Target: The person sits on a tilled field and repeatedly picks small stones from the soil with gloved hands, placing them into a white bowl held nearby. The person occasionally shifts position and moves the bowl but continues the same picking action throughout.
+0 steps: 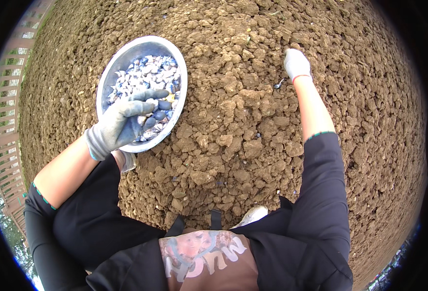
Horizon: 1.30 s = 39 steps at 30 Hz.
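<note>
A round metal basin (106, 78) stands on the soil at my left, partly filled with what look like garlic cloves (152, 72), white and purplish. Over its near side, my left hand (126, 116) in a grey-coated knit glove is curled palm up around a few cloves (141, 120). Far out to the right, my right hand (296, 63), in a white glove with a red cuff edge, presses down at the soil. Its fingertips are hidden, so what they hold does not show. Just left of that wrist lies a small pale clove-like piece (279, 83).
Loose brown clods of soil (228, 142) cover the ground all around. My shoes (252, 215) rest on it near my body, one close to the basin. A slatted fence (3, 120) runs along the left edge.
</note>
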### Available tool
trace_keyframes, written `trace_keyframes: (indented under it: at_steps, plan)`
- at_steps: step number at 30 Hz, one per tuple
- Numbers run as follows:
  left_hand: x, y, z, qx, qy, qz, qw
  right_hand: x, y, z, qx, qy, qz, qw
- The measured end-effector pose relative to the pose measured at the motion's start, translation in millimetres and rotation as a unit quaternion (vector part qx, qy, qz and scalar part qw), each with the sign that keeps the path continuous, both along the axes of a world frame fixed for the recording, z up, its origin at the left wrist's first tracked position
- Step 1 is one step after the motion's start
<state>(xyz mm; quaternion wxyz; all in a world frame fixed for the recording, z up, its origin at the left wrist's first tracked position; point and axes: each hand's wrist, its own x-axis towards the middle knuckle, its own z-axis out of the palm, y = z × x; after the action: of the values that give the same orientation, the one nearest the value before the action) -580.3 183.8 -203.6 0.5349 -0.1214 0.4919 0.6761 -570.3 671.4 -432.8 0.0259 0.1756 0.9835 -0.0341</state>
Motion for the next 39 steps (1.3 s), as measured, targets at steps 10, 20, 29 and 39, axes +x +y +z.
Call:
trace_keyframes:
  at_steps: [10, 20, 29, 39]
  plan:
    - [25.0, -7.9, -3.6, 0.052, 0.045, -0.017, 0.997, 65.1, -263.8, 195.7, -0.481, 0.191, 0.359, 0.776]
    - [58.5, -11.6, 21.6, 0.110, 0.082, -0.149, 0.979, 119.8, -256.4, 235.3, -0.567, -0.028, 0.175, 0.804]
    - [60.4, -39.5, 60.7, -0.063, 0.190, -0.123, 0.972, 235.7, -22.7, 188.4, -0.525, 0.000, -0.195, 0.828]
    - [133.0, 9.8, 165.7, -0.188, 0.253, -0.004, 0.949, 299.9, 85.3, 6.5, -0.193, -0.049, -0.198, 0.960]
